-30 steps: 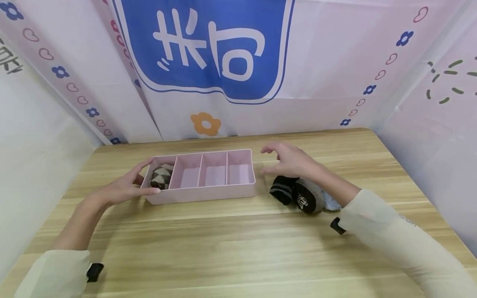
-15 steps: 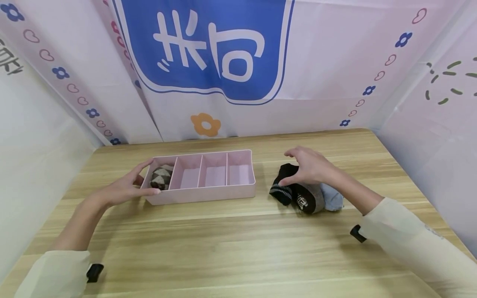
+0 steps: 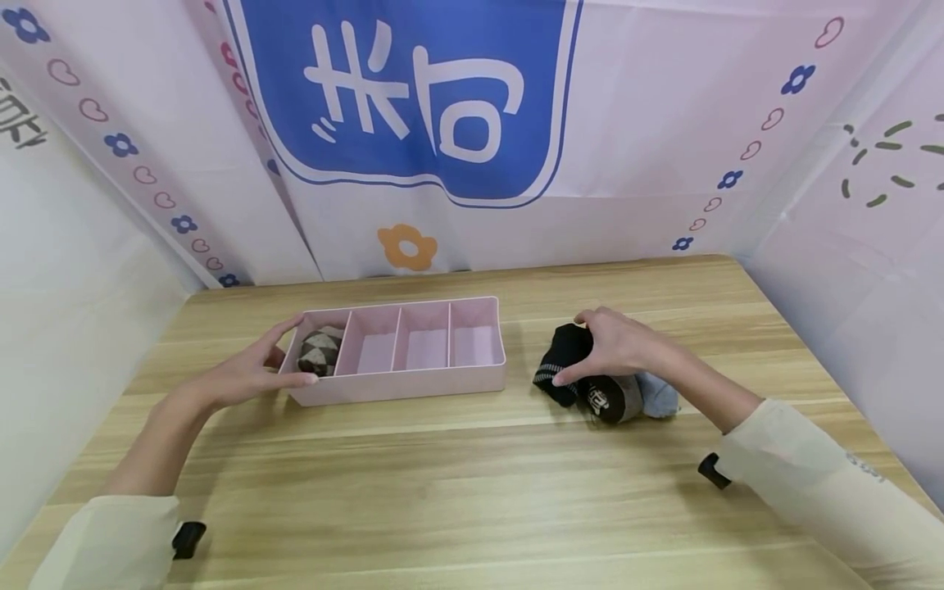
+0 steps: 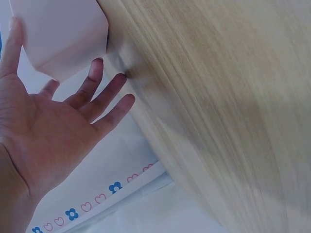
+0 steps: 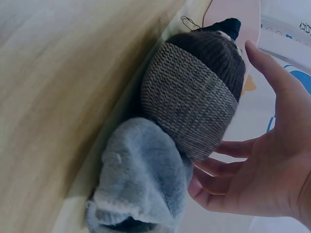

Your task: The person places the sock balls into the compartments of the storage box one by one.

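A pink four-compartment storage box stands on the table, with a rolled checked sock in its leftmost compartment. My left hand holds the box's left end, thumb along the front wall and index finger at the back corner. In the left wrist view its other fingers spread below the box. My right hand hovers low over a rolled black sock, thumb over its striped cuff, fingers curved at its far side. A grey-and-black sock and a light blue-grey sock lie beside it, partly under the hand.
The wooden table reaches a patterned cloth backdrop behind the box. White cloth sides flank the table. Table surface shows between the box and the socks. A dark clip-like piece hangs at my right cuff.
My right hand has moved right and down from beside the box to the socks, its fingers drawing closer around the black sock. The left hand and box have stayed in place.
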{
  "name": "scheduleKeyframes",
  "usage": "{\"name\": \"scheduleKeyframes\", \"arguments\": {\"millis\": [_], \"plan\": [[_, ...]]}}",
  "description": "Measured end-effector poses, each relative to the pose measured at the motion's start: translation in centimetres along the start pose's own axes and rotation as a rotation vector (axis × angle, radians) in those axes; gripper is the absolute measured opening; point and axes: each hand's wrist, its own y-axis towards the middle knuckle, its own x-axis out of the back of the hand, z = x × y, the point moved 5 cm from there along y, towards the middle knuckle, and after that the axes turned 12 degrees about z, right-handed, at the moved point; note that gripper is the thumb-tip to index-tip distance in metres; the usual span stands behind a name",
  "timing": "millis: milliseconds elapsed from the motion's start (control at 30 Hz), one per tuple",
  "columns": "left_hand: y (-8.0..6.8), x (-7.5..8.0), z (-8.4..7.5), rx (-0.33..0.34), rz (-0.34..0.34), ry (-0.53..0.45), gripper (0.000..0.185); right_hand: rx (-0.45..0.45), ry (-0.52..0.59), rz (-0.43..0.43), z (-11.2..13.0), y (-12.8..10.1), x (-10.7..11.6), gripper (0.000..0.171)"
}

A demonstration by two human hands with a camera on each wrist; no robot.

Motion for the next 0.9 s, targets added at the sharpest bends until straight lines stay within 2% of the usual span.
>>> {"name": "scheduleKeyframes", "arguments": {"millis": [233, 633, 900], "plan": [[0.1, 0.0, 0.1, 0.010, 0.000, 0.004, 0.108, 0.007, 0.020, 0.026, -0.5, 0.5, -0.8, 0.114], [0.0, 0.0, 0.2, 0.024, -0.004, 0.012, 0.108, 0.054, 0.045, -0.004, -0.5, 0.8, -1.2, 0.105], [-0.1, -0.1, 0.0, -0.002, 0.001, -0.012, 0.108, 0.095, 0.063, -0.019, -0.7, 1.0, -1.3, 0.094]]}}
